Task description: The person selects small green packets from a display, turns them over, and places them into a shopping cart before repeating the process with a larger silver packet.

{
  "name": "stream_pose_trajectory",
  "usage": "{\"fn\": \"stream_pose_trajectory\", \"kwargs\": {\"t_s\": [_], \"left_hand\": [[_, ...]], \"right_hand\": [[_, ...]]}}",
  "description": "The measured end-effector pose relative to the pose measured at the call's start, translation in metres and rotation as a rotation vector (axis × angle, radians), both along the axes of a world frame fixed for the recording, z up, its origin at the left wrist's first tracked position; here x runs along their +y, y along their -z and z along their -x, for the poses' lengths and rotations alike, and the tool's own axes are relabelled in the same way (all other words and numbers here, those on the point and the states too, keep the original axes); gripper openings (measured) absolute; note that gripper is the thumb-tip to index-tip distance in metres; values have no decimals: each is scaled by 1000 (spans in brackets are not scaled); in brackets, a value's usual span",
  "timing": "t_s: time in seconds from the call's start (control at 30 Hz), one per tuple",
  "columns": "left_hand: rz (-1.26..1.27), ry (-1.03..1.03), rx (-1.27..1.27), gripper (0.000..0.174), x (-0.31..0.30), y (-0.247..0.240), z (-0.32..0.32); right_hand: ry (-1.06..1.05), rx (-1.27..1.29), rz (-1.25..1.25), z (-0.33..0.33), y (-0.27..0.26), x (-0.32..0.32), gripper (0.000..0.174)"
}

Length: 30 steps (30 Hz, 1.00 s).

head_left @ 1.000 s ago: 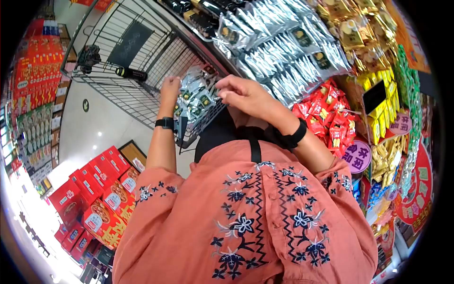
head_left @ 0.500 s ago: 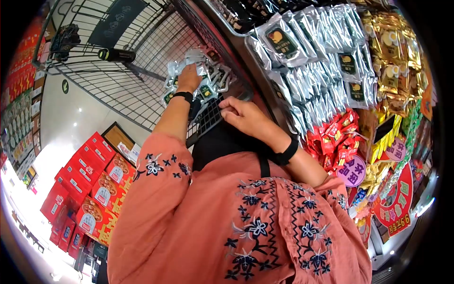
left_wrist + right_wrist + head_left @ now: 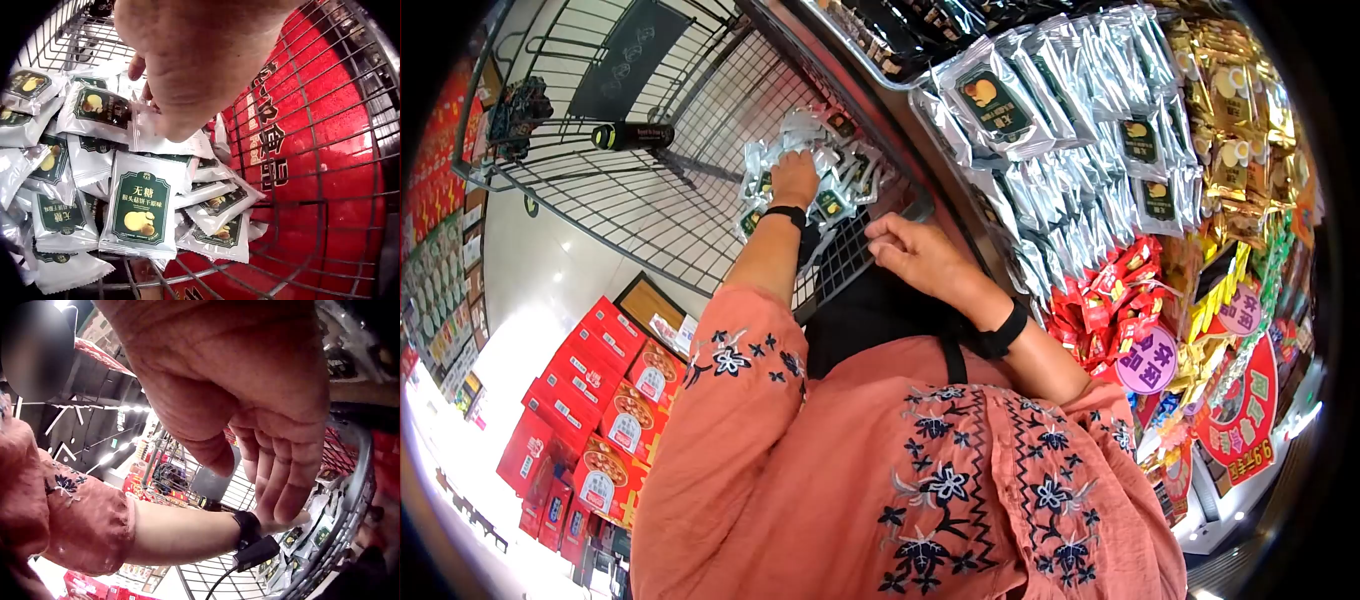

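Silver packets with green labels (image 3: pixel 140 206) lie in a loose pile in the cart basket, also visible in the head view (image 3: pixel 832 203). My left hand (image 3: pixel 795 180) is down among them, back of the hand up. Close up, the left hand (image 3: pixel 200 62) has curled fingers at the clear end of a silver packet (image 3: pixel 97 112); its palm side hides part of the grip. My right hand (image 3: pixel 920 258) hovers by the cart's near edge, holding nothing. In the right wrist view the right hand (image 3: pixel 250 406) has loosely bent fingers.
The wire cart (image 3: pixel 700 215) holds a dark bottle (image 3: pixel 632 136). Right of it, a display bears stacked silver packets (image 3: pixel 1060 150), red packets (image 3: pixel 1105 300) and gold packets (image 3: pixel 1230 120). Red boxes (image 3: pixel 575 385) stand at the lower left.
My left hand has gone down from above the cart onto the pile and stayed there. My right hand remains near the cart's edge, while the head view has shifted.
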<state>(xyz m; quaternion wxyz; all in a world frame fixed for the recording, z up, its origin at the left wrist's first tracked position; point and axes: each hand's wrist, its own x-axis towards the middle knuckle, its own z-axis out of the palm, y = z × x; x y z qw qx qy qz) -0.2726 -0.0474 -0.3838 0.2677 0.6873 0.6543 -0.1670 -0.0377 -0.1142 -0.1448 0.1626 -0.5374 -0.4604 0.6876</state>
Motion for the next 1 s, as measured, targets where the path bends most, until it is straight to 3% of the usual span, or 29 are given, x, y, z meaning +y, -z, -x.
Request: {"fn": "stream_pose_trajectory", "kwargs": {"t_s": [0.17,0.33,0.43,0.5,0.57,0.63,0.7,0.77,0.83,1.0], "left_hand": [[29,-20,3,38,-6,-21,-13],[-63,47,34,41,-14,-4,-12],[-19,-117,-34,40,-9,-19,-11],[160,-439,-234,54,-6,-43,-6],[95,-583,-507,65,-19,-38,10],[247,-929,-840,63,-22,-94,8],[300,-894,-1097,58,-26,-150,7],[241,-932,-1231,39,-32,-201,-7],[307,-891,-1402,47,-39,-248,-14],[281,-771,-1511,50,-46,-341,-53]], "right_hand": [[-52,-17,6,-12,-11,2,28],[-26,0,-11,-22,-8,-10,27],[-56,5,3,-29,-14,-12,28],[-55,25,-7,-30,-21,-12,28],[-49,36,-48,-33,-28,-9,28],[-50,81,-76,-36,-37,-4,27],[-25,111,-87,-40,-54,5,27],[-6,98,-33,-47,-78,18,29],[176,250,-82,-46,-86,22,28],[310,395,-145,-56,-116,30,41]]}}
